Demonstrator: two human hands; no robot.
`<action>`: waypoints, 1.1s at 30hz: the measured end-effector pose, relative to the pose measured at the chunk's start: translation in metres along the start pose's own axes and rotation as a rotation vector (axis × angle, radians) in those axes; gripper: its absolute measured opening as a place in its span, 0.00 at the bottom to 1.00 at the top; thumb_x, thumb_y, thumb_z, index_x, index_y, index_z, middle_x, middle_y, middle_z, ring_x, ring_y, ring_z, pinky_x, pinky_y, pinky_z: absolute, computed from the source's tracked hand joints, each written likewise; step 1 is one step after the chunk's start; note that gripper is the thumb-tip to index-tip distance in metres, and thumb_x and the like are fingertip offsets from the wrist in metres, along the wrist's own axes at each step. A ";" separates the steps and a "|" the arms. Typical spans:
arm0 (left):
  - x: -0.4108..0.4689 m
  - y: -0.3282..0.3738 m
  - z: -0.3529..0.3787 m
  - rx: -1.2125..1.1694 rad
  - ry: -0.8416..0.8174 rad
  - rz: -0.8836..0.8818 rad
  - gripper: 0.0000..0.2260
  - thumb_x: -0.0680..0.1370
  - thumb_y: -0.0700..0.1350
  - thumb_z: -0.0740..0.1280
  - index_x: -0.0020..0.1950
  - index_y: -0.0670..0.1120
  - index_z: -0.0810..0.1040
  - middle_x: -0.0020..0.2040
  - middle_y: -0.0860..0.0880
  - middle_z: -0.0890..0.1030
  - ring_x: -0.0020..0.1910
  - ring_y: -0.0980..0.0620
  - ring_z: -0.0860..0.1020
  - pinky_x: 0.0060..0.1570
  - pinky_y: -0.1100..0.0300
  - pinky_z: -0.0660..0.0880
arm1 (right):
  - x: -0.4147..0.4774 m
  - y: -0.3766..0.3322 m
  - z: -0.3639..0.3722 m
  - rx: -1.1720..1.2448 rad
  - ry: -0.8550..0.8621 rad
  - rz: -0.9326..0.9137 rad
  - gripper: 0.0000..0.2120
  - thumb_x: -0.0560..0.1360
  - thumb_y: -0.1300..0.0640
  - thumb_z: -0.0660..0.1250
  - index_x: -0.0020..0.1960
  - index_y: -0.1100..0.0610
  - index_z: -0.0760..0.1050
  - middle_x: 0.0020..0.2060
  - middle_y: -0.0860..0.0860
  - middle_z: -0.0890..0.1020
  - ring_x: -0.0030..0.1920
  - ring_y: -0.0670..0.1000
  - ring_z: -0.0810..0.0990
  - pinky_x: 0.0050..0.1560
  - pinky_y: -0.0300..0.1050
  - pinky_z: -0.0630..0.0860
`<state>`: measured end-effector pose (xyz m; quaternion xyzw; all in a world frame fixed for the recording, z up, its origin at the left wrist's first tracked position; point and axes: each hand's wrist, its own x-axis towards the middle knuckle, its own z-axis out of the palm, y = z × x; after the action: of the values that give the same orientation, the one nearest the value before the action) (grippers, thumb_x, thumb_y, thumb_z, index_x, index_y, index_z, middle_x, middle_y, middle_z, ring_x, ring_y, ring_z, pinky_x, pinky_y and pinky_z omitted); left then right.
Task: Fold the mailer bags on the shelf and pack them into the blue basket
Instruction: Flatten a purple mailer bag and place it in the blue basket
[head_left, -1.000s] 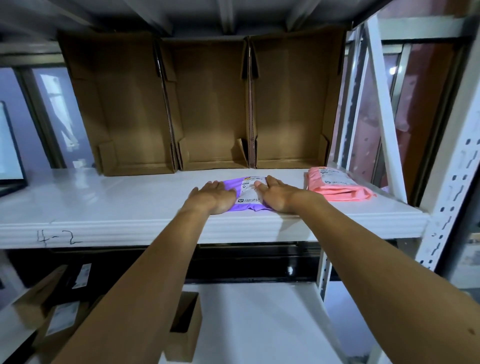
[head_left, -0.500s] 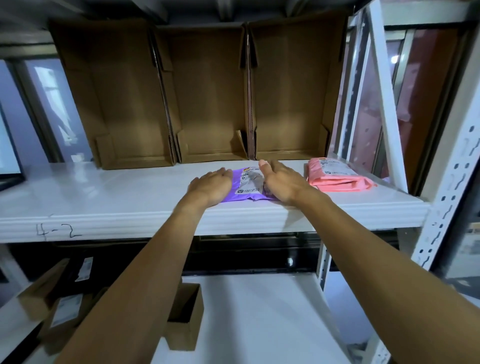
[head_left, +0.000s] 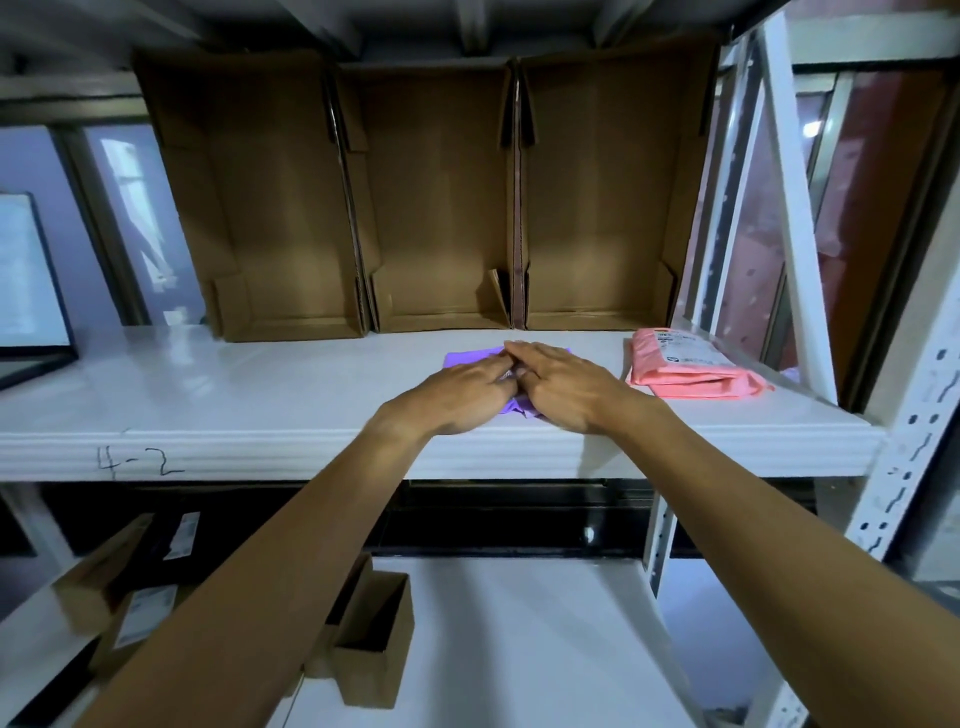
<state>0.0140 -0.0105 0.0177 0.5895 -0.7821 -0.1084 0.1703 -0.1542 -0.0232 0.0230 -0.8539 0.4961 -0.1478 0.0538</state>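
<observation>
Both hands lay palm-down on the purple mailer bag (head_left: 470, 358), which sat on the white shelf (head_left: 249, 395) near its front edge, a little right of centre. The left hand (head_left: 462, 387) and the right hand (head_left: 558, 387) were side by side, fingers straight and held close together, the fingertips of the two hands touching over the middle of the bag. Neither hand gripped anything; both pressed flat on the bag. Most of the bag was covered, with only a strip along its far edge and a small corner between the wrists showing. Whether it was folded could not be told.

A pink mailer bag (head_left: 691, 366) lay folded on the same shelf, to the right of the hands and apart from them, near the right-hand upright post (head_left: 914, 405). A printed label showed on its upper face.

Three open cardboard boxes stood in a row at the back of the shelf, touching one another: left box (head_left: 275, 208), middle box (head_left: 441, 208), right box (head_left: 602, 208).

The mark "4-2" (head_left: 137, 462) was handwritten on the shelf's front lip, to the left. On the lower shelf (head_left: 519, 634) stood a small open cardboard box (head_left: 374, 639), partly behind the left forearm.
</observation>
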 end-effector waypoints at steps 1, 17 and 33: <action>0.000 0.000 0.000 0.002 -0.005 -0.008 0.22 0.85 0.58 0.50 0.80 0.63 0.55 0.80 0.55 0.62 0.77 0.47 0.63 0.68 0.55 0.60 | 0.000 -0.001 0.000 0.009 -0.003 0.004 0.25 0.84 0.48 0.46 0.81 0.48 0.51 0.80 0.47 0.55 0.79 0.51 0.55 0.76 0.53 0.56; -0.001 -0.009 -0.010 -0.196 0.080 -0.178 0.25 0.79 0.62 0.65 0.74 0.56 0.74 0.76 0.52 0.70 0.71 0.49 0.69 0.62 0.59 0.66 | 0.006 0.007 0.000 0.035 -0.044 0.042 0.25 0.86 0.48 0.42 0.81 0.54 0.52 0.80 0.50 0.52 0.80 0.49 0.48 0.76 0.45 0.47; 0.001 -0.010 -0.013 -0.140 0.140 -0.114 0.20 0.80 0.60 0.64 0.68 0.53 0.79 0.67 0.50 0.78 0.58 0.49 0.76 0.54 0.58 0.73 | 0.018 0.016 0.001 0.176 0.080 0.058 0.21 0.85 0.48 0.51 0.77 0.48 0.63 0.77 0.52 0.63 0.75 0.55 0.63 0.70 0.46 0.60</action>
<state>0.0280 -0.0137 0.0257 0.6260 -0.7240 -0.1309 0.2586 -0.1586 -0.0469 0.0215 -0.8246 0.5075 -0.2230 0.1131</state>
